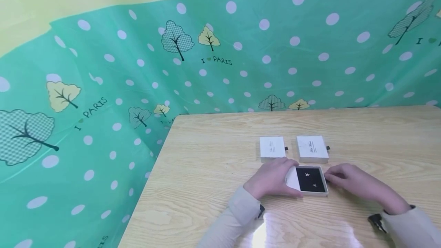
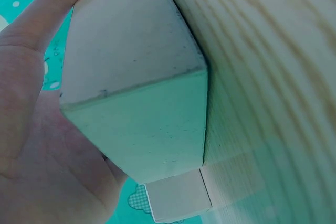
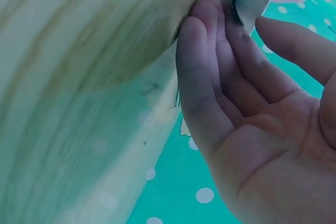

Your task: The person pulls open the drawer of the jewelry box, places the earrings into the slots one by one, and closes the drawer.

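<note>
A small white drawer-style jewelry box [image 1: 293, 179] lies on the table with its tray [image 1: 311, 193] slid partly out to the right. On the tray's black insert [image 1: 304, 185] sit two small star-shaped pieces, like stud earrings [image 1: 307, 174]. My left hand [image 1: 273, 177] grips the box's sleeve; the left wrist view shows the sleeve's plain white end [image 2: 152, 124] close up, the thumb along its side. At the tray's right end is my right hand [image 1: 351, 181]. Its fingers, loosely bent, are right at the black pull tab [image 3: 236, 9], with the thumb apart from it.
Behind the held box stand two closed white boxes, one at the left [image 1: 272, 146] and one at the right [image 1: 312, 147], each with a dark tab on its right side. A green dotted curtain [image 1: 224, 64] hangs along the back and left of the wooden table [image 1: 193, 156].
</note>
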Motion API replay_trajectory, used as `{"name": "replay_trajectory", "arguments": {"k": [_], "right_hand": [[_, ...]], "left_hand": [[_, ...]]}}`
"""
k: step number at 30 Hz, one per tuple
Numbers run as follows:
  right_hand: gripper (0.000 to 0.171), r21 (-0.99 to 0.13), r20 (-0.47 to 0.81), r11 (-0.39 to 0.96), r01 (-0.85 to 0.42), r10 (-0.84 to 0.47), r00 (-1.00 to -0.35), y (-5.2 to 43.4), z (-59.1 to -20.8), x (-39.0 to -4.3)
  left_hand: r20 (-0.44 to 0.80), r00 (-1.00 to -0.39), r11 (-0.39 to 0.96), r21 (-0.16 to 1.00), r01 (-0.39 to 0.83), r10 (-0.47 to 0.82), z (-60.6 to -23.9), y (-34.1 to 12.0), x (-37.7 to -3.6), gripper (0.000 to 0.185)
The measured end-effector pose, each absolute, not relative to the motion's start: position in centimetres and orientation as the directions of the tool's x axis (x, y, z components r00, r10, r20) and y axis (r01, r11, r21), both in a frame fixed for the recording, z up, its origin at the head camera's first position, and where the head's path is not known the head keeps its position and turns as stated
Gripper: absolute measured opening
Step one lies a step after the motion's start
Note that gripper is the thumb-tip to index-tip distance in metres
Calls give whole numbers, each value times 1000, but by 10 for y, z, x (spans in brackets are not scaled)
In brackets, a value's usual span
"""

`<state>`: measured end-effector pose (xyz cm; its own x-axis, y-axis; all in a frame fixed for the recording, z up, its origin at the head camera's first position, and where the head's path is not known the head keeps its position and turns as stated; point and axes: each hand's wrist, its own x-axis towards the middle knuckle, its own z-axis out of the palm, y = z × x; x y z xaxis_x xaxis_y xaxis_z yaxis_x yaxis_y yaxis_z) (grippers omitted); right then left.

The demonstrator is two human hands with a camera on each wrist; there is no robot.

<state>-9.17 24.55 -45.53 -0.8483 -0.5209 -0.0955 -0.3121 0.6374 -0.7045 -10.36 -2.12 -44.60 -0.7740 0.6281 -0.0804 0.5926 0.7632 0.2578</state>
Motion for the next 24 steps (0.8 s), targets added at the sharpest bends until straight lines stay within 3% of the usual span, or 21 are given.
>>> {"name": "replay_trajectory", "arguments": {"k": [7,24], "right_hand": [[21,-818,-138,520,-246,-592,-794,251,-461,-96],[19,-842,-158,491,-224,-620,-768,250,-460,-99]], "left_hand": [[-70,-772,761,251,599,631,-446,-22,-103,85],[-92,-785,772,280,570,613,-444,-21,-103,85]]}}
